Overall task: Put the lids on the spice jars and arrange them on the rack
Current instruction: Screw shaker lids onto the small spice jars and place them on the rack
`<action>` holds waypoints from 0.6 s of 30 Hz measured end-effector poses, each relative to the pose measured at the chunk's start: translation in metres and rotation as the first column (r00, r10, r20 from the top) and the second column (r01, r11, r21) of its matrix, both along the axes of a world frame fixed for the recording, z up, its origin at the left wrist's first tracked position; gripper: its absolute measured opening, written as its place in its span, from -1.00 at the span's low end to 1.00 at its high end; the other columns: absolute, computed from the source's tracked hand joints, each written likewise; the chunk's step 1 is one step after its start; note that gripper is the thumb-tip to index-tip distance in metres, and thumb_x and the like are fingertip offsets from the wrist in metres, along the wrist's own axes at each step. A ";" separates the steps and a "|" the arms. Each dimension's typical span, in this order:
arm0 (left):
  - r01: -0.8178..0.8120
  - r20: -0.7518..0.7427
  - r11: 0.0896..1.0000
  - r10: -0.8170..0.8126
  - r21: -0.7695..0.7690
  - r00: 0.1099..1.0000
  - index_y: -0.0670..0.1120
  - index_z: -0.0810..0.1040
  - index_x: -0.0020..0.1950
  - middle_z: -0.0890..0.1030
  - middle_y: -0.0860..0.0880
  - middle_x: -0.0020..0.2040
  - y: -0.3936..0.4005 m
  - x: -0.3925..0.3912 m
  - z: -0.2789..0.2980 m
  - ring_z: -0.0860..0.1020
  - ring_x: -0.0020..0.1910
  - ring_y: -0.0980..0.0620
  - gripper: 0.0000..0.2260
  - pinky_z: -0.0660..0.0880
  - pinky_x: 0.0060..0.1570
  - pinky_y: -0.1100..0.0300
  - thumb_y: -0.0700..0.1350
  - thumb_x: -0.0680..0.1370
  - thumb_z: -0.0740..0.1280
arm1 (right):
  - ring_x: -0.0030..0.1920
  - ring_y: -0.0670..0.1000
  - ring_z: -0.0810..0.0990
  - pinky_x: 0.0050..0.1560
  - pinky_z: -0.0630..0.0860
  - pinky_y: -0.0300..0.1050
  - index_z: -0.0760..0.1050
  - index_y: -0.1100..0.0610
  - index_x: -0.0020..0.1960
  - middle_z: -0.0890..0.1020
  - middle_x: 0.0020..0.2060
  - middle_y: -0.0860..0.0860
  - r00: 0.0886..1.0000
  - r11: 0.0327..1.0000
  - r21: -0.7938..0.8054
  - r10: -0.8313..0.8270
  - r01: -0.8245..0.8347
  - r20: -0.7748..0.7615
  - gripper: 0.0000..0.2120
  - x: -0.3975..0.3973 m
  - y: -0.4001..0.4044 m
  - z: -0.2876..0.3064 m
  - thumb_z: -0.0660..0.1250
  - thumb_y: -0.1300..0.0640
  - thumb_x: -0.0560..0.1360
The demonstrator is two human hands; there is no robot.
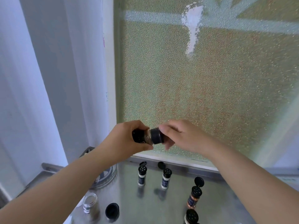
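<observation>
I hold a small dark-labelled spice jar (144, 136) sideways in the air in front of the frosted window. My left hand (127, 139) grips its body. My right hand (181, 135) has its fingers curled round the black lid (156, 136) on the jar's mouth. Below, on the steel counter (163, 206), stand two white-filled jars (141, 175) (165, 178) with flip caps open, an orange-filled jar (195, 198) with its cap open, and another shaker jar (191, 217) at the bottom edge. An uncapped glass jar (90, 202) stands at lower left beside a loose black lid (112, 210). No rack is seen.
The frosted glass window (202, 81) fills the wall ahead, its sill just behind the jars. A white curtain (40, 78) hangs at left. A round glass and metal object (105, 177) sits behind my left forearm.
</observation>
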State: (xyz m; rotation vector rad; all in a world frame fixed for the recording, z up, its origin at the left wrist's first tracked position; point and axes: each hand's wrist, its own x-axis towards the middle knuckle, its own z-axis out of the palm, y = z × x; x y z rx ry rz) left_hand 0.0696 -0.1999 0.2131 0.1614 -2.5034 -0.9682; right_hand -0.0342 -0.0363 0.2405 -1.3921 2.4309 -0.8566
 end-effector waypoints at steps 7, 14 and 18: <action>-0.031 0.009 0.999 0.031 -0.011 0.999 0.09 0.55 -0.11 0.56 0.16 -0.29 -0.006 0.002 -0.002 0.49 -0.31 0.23 -0.69 0.40 -0.30 0.41 -0.06 0.24 0.55 | -0.02 -0.32 0.56 -0.01 0.48 -0.37 0.36 -0.16 0.31 0.54 0.06 -0.27 0.997 0.996 0.078 0.055 -0.052 -0.046 -0.54 -0.002 -0.002 0.002 0.36 -0.07 0.44; -0.028 0.030 0.998 0.027 0.051 0.999 0.07 0.56 -0.06 0.58 0.12 -0.28 -0.009 0.003 -0.012 0.50 -0.33 0.20 -0.69 0.43 -0.25 0.34 -0.08 0.26 0.54 | -0.20 -0.28 0.60 -0.08 0.55 -0.30 0.36 0.00 0.34 0.56 -0.08 -0.23 0.999 0.998 0.064 0.020 -0.023 0.046 -0.35 0.003 -0.015 -0.011 0.22 -0.31 0.34; -0.040 0.041 0.994 0.036 0.105 0.999 0.09 0.57 -0.09 0.60 0.10 -0.27 -0.016 0.004 -0.015 0.52 -0.30 0.18 -0.70 0.43 -0.25 0.36 -0.07 0.25 0.55 | -0.10 -0.26 0.57 -0.03 0.47 -0.34 0.45 -0.10 0.22 0.59 -0.07 -0.20 0.995 0.999 -0.012 0.040 -0.041 -0.088 -0.61 -0.004 -0.017 -0.015 0.40 -0.06 0.41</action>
